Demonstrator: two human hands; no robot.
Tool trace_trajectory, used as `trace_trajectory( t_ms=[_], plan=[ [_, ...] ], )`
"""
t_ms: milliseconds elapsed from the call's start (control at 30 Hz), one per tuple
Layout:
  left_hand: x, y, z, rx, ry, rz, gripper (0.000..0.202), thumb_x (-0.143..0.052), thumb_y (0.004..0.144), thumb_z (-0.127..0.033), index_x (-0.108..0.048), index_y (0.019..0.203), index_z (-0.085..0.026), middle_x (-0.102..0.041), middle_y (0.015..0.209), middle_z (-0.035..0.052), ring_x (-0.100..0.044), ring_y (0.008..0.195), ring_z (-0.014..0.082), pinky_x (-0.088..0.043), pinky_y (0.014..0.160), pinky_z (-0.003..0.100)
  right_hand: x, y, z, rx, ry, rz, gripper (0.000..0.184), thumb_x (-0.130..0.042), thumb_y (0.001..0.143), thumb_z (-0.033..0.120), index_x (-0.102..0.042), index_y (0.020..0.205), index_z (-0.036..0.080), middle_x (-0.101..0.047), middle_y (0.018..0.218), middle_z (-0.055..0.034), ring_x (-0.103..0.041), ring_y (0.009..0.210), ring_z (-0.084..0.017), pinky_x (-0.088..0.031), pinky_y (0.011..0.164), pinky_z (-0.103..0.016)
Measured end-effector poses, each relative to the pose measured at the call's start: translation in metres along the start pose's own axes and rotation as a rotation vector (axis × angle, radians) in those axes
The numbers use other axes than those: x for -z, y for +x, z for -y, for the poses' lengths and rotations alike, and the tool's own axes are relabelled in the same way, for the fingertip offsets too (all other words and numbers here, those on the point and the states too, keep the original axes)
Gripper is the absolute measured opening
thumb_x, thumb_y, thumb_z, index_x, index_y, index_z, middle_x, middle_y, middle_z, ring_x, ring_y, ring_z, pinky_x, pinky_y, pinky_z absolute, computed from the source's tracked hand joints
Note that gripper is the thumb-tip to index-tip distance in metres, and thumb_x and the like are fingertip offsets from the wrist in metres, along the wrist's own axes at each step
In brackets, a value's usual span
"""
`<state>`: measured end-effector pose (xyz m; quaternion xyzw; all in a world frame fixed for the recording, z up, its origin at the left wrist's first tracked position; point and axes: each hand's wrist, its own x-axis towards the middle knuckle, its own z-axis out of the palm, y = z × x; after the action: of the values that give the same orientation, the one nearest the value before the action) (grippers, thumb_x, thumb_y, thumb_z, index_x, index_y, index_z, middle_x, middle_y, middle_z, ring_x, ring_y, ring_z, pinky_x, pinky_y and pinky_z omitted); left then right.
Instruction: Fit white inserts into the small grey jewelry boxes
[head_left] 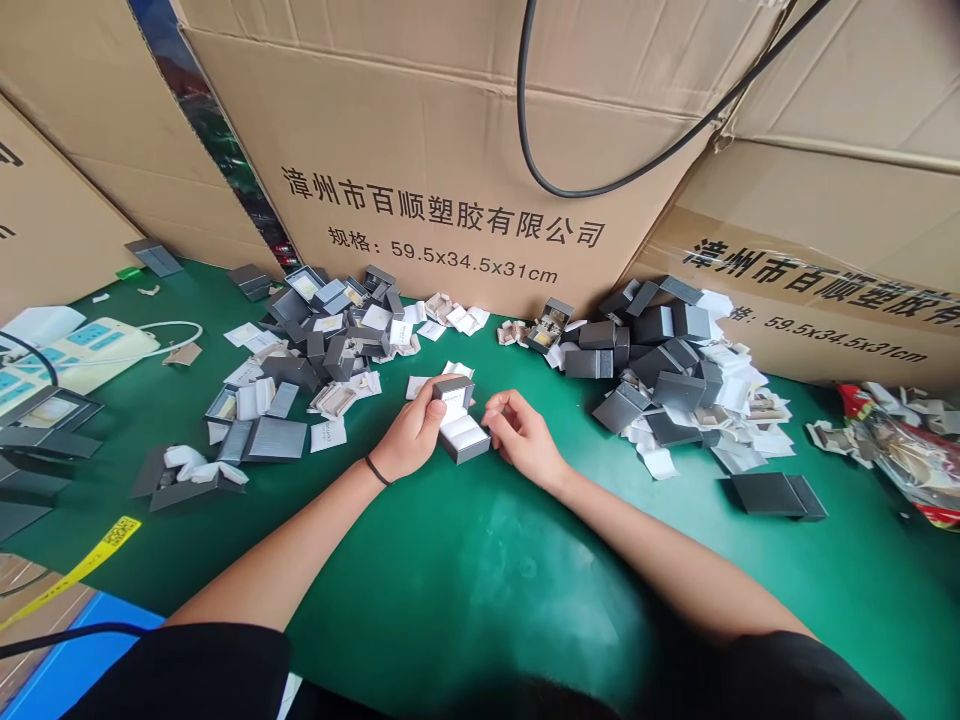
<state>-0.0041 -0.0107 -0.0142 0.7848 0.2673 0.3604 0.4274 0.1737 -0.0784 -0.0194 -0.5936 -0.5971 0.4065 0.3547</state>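
In the middle of the green table [465, 580], between two heaps of grey boxes [279, 440], an open small box [472, 447] is held by the left hand [409, 435], thumb and fingers closed on its lid side, white pad [459, 428] showing. The right hand [529, 440] is half curled just beside the opposite corner; contact, or anything pinched, cannot be told. Judged risk: with one-sided support, a slackened left grip could let the box tip or its lid swing shut.

A small grey box [463, 428] is being held open in the middle, its white lining [463, 434] showing.
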Motion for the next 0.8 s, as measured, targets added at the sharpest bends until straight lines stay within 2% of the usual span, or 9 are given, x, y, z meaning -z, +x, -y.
trace_trajectory(
  t_ms=[67,133,200,267,433,533,700,800],
  plan=[
    [-0.004,-0.001,-0.006,-0.032,-0.037,-0.030,0.055,-0.023,0.093,-0.050,-0.036,0.128,-0.010,-0.052,0.117,0.0156,-0.054,0.096,0.0196,-0.045,0.079,0.030,0.000,0.000,0.002,-0.046,0.109,0.205,0.082,-0.017,0.081,0.073,-0.025,0.129,0.006,-0.043,0.073,-0.0009,-0.029,0.053,0.011,-0.025,0.049,0.000],
    [-0.007,-0.002,-0.012,-0.073,-0.088,-0.038,0.052,-0.024,0.093,-0.049,-0.036,0.128,-0.011,-0.050,0.119,0.0155,-0.053,0.100,0.0198,-0.044,0.082,0.030,0.001,0.000,0.005,-0.103,0.200,0.371,0.089,-0.012,0.080,0.076,-0.021,0.131,0.005,-0.039,0.065,-0.0004,-0.026,0.048,0.009,-0.020,0.045,-0.001],
    [-0.009,-0.004,-0.017,-0.095,-0.118,-0.031,0.050,-0.022,0.094,-0.047,-0.036,0.127,-0.011,-0.049,0.120,0.0159,-0.051,0.104,0.0195,-0.043,0.084,0.030,0.002,-0.001,0.010,-0.179,0.268,0.455,0.092,-0.013,0.077,0.079,-0.026,0.125,0.001,-0.036,0.060,-0.0009,-0.024,0.046,0.007,-0.015,0.043,-0.003],
    [-0.009,-0.004,-0.020,-0.085,-0.085,-0.024,0.052,-0.022,0.094,-0.048,-0.036,0.126,-0.011,-0.048,0.122,0.0164,-0.051,0.104,0.0191,-0.042,0.085,0.030,0.004,-0.001,0.014,-0.232,0.309,0.479,0.093,-0.017,0.075,0.080,-0.028,0.119,-0.001,-0.035,0.058,-0.0010,-0.026,0.045,0.006,-0.013,0.042,-0.004],
    [-0.007,-0.005,-0.017,-0.050,0.000,0.038,0.057,-0.022,0.092,-0.052,-0.035,0.128,-0.010,-0.044,0.126,0.0176,-0.047,0.109,0.0218,-0.040,0.087,0.031,0.006,0.001,0.016,-0.251,0.385,0.482,0.091,-0.029,0.073,0.075,-0.029,0.122,-0.002,-0.037,0.060,-0.0008,-0.030,0.048,0.006,-0.014,0.042,-0.003],
    [-0.005,-0.005,-0.014,-0.056,0.029,0.070,0.053,-0.023,0.094,-0.048,-0.033,0.131,-0.012,-0.043,0.128,0.0160,-0.045,0.113,0.0221,-0.039,0.090,0.031,0.003,0.001,0.013,-0.267,0.393,0.400,0.087,-0.033,0.072,0.072,-0.033,0.119,-0.002,-0.040,0.064,-0.0017,-0.033,0.050,0.005,-0.015,0.042,-0.003],
    [-0.004,-0.005,-0.014,0.051,0.002,0.168,0.055,-0.025,0.093,-0.050,-0.032,0.133,-0.014,-0.050,0.116,0.0142,-0.052,0.093,0.0201,-0.043,0.077,0.029,-0.003,0.001,0.009,-0.233,0.355,0.222,0.087,-0.034,0.068,0.073,-0.037,0.113,-0.001,-0.046,0.080,-0.0049,-0.035,0.051,0.005,-0.025,0.044,-0.006],
    [-0.005,-0.003,-0.015,0.138,-0.032,0.187,0.054,-0.028,0.093,-0.049,-0.031,0.133,-0.014,-0.051,0.114,0.0135,-0.053,0.090,0.0189,-0.043,0.073,0.028,-0.003,0.004,0.007,-0.200,0.347,0.156,0.088,-0.035,0.066,0.074,-0.038,0.111,-0.001,-0.046,0.084,-0.0056,-0.037,0.053,0.005,-0.030,0.046,-0.006]
  ],
)
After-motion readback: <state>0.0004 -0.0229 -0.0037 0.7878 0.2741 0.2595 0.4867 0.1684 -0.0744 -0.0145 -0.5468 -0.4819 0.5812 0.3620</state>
